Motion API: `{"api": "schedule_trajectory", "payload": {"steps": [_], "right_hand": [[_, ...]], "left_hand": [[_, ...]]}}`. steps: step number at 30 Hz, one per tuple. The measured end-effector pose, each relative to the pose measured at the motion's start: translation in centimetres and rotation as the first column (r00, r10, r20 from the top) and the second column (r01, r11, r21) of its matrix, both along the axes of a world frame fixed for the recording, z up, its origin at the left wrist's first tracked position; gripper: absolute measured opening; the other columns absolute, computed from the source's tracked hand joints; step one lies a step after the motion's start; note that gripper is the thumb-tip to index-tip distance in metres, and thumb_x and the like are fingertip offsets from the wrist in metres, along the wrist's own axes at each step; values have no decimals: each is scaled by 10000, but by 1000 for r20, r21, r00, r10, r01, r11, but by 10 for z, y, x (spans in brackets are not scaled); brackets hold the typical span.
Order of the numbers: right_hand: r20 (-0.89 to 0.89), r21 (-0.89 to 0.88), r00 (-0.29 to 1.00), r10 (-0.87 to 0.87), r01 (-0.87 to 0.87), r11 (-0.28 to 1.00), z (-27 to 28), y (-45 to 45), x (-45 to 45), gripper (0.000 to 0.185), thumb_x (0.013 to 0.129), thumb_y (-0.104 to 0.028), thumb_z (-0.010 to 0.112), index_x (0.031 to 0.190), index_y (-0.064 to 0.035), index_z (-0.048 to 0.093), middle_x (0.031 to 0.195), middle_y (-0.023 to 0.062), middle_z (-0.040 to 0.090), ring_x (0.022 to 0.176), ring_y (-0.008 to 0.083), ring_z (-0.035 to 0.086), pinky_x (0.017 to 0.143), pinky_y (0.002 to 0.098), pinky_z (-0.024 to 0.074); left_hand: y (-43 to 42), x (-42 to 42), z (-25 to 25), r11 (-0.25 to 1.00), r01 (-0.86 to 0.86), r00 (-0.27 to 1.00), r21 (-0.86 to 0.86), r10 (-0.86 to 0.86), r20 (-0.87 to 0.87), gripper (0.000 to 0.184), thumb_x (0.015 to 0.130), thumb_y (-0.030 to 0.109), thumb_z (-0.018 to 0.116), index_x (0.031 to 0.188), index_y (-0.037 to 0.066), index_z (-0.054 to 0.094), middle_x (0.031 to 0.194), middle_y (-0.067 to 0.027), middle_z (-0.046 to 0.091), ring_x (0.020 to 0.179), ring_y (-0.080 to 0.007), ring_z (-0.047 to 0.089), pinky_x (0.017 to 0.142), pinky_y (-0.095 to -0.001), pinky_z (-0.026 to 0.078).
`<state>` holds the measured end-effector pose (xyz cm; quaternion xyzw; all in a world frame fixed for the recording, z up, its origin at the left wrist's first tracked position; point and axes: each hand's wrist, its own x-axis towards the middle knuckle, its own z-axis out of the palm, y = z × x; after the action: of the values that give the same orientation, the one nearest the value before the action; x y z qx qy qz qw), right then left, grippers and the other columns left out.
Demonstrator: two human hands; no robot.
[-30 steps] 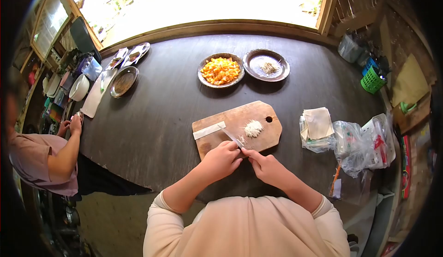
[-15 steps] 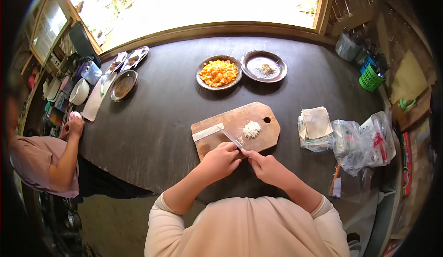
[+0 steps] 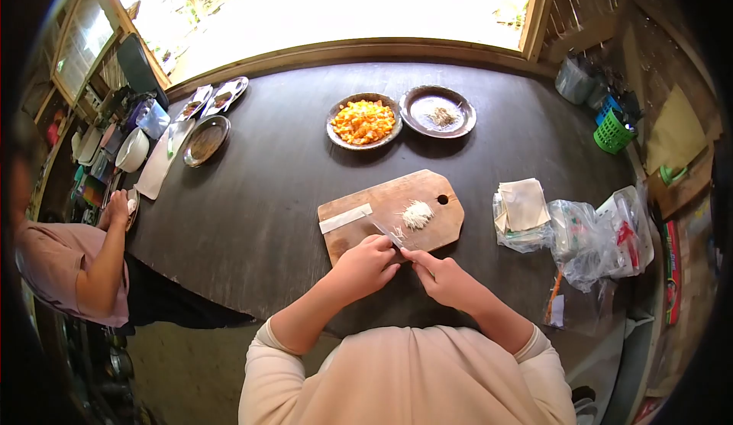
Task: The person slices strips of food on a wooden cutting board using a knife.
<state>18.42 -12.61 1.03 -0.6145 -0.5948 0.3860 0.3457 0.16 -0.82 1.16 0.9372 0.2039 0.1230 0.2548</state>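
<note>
At left a person (image 3: 80, 268) stands at the dark table (image 3: 244, 226), and a dark plate (image 3: 205, 142) lies farther off. Far in the middle sits a bowl of orange pieces (image 3: 363, 122). Nearer, the left hand (image 3: 365, 266) curls its fingers at the near edge of the cutting board (image 3: 408, 187); whether they grip anything, I cannot tell. The knife (image 3: 382, 229) slants over the board, left of the white shreds (image 3: 418, 214), its near end in the closed fingers of the right hand (image 3: 443, 278)

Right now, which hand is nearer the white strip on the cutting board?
Left. The left hand is below and right of the white strip; the right hand is farther right.
</note>
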Motion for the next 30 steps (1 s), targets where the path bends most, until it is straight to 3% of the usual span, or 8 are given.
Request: {"api": "schedule_trajectory", "payload": {"steps": [6,9,12,24,26,30], "right_hand": [[-33,68,999,-18,20,997,-13,2,-1,337,996,-82,500,1327,-64,561,978,247,690,866,381,700,761,384,544],[52,12,998,-24,23,1000,-8,7,-4,338,997,-85,502,1328,-68,564,1008,234,698,892,377,700,785,377,541],[-49,8,999,-20,21,1000,-7,4,1,340,995,-84,506,1330,-72,564,1007,235,697,894,375,699,785,376,541],[-27,60,999,-23,25,998,-8,6,-1,335,998,-88,503,1327,-68,565,951,230,697,869,365,708,764,377,539],[-58,-69,998,-26,22,997,5,2,1,334,997,-80,502,1325,-69,563,946,232,697,869,360,710,761,376,538],[-50,16,998,-24,25,1000,-3,1,0,334,982,-90,520,1314,-82,558,937,249,680,844,409,683,708,413,547]], "left_hand": [[1,0,-2,1000,22,998,9,-21,-51,228,898,198,664,1032,18,700,1089,-133,626,1097,-329,585,951,-404,491],[2,1,-1,999,30,1000,30,-30,-5,228,902,201,661,1033,18,697,1081,-132,621,1090,-330,585,945,-404,492],[3,-1,2,999,38,999,-1,-38,-1,228,903,205,659,1030,19,696,1081,-131,618,1091,-331,584,945,-404,492],[5,-1,-1,999,41,999,15,-40,-34,243,899,208,661,1038,12,694,1108,-138,616,1117,-339,575,961,-403,487],[4,-1,-1,999,44,998,10,-43,-36,248,899,208,660,1038,6,692,1111,-140,615,1121,-339,572,963,-402,486],[4,-2,4,999,31,997,-14,-32,-77,250,901,206,656,1044,5,690,1112,-141,615,1124,-339,571,966,-402,484]]}}
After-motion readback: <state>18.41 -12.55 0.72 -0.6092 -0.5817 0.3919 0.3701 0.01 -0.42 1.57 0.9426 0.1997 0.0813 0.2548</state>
